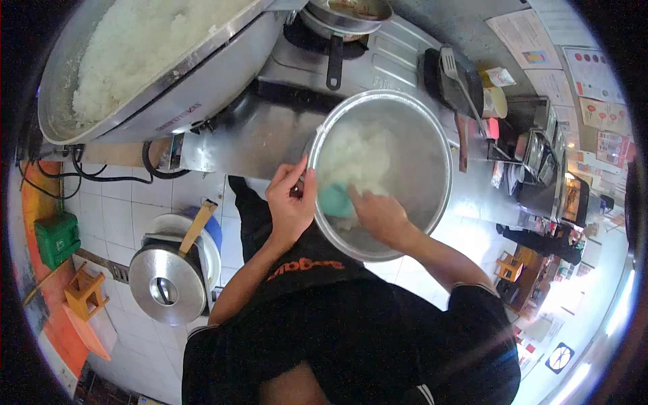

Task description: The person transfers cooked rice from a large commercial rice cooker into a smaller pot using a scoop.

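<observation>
A large round metal pot (428, 169) is in front of me, with a mound of white cooked rice (358, 148) inside it. My right hand (383, 219) reaches into the pot, closed on a teal plastic scoop (333, 200) that rests against the lower edge of the rice. Part of the scoop is hidden by my fingers. At the pot's left side, my left hand (291, 206) is closed on the rim or a side handle; which one I cannot make out.
Upper left stands a big rice warmer (223, 74) heaped with rice. A frying pan (347, 17) sits on the stove behind the pot. To the right, a slotted spatula (462, 84) lies over a dark pan. A lidded pot (162, 287) is at lower left, near a wooden stool (86, 291).
</observation>
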A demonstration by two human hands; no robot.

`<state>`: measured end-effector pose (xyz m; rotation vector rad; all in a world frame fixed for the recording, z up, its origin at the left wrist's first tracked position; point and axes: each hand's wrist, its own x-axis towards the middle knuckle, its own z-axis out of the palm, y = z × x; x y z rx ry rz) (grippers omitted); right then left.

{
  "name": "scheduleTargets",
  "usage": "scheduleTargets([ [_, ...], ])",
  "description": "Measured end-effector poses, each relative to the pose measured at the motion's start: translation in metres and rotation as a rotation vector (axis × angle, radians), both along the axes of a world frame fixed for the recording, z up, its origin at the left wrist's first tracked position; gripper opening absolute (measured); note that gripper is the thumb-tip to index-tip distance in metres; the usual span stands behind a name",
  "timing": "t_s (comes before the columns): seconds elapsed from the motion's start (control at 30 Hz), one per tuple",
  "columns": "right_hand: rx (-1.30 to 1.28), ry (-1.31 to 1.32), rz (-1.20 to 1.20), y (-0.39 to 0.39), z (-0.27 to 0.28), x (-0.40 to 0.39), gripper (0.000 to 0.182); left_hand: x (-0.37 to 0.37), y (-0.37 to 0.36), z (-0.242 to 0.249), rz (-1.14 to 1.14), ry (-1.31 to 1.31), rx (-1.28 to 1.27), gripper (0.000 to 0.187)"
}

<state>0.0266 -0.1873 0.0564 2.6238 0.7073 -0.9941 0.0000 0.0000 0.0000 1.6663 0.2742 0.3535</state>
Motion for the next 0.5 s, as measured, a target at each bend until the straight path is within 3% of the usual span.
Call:
scheduleTargets([
  [0.07,-0.041,0.143,0.021,-0.035,0.046,-0.017,0.052,-0.013,-0.01,0.015,0.003,0.036,-0.041,0.029],
  [0.1,0.018,-0.053,0.041,-0.025,0.02,0.028,0.048,0.046,0.022,-0.006,0.012,-0.136,0.044,0.029],
  [0.17,-0.15,-0.1,-0.19,-0.032,0.08,0.03,0.039,0.025,0.013,0.004,-0.01,-0.033,-0.001,0.028],
  [0.2,-0.174,-0.058,-0.184,-0.036,0.084,0.021,0.039,0.014,0.006,0.005,-0.009,-0.012,-0.034,0.028],
  [0.4,-0.154,0.138,-0.159,-0.039,0.018,0.032,0.026,0.014,0.008,-0.001,-0.025,-0.02,-0.001,0.029],
  [0.5,-0.117,0.033,-0.164,-0.048,0.011,0.065,0.026,0.013,0.007,0.005,-0.031,-0.003,-0.063,0.029],
])
